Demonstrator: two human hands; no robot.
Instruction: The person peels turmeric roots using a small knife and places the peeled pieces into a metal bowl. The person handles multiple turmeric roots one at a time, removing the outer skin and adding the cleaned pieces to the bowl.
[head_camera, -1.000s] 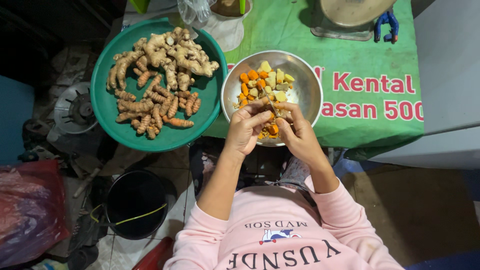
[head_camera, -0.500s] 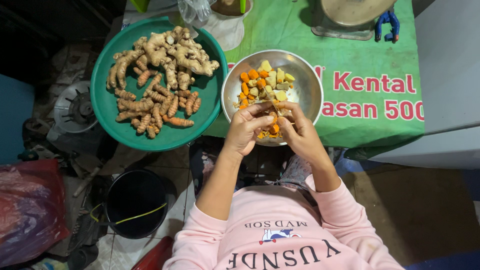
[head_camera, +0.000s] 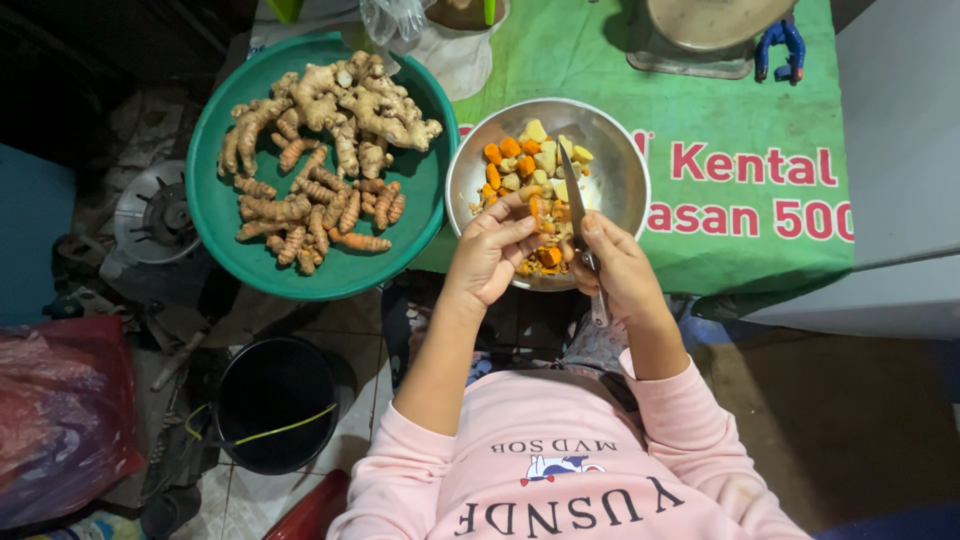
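Closest to me, the person in the pink sweatshirt (head_camera: 560, 470) works with both hands over the steel bowl (head_camera: 620, 165). The left hand (head_camera: 495, 250) pinches a small orange root piece (head_camera: 535, 205) between thumb and fingertips, closed tight around it. The right hand (head_camera: 615, 265) is wrapped around the handle of a knife (head_camera: 574, 195), whose blade points up over the bowl, right beside the left fingertips. That closeness is the danger: a slip on the slick root could drive the edge into a finger, I reckon. The bowl sits at the edge of the green cloth (head_camera: 720, 230); a nudge could tip it. Farther off, the green basin (head_camera: 230, 215) of whole roots (head_camera: 320, 160) overhangs the floor too.
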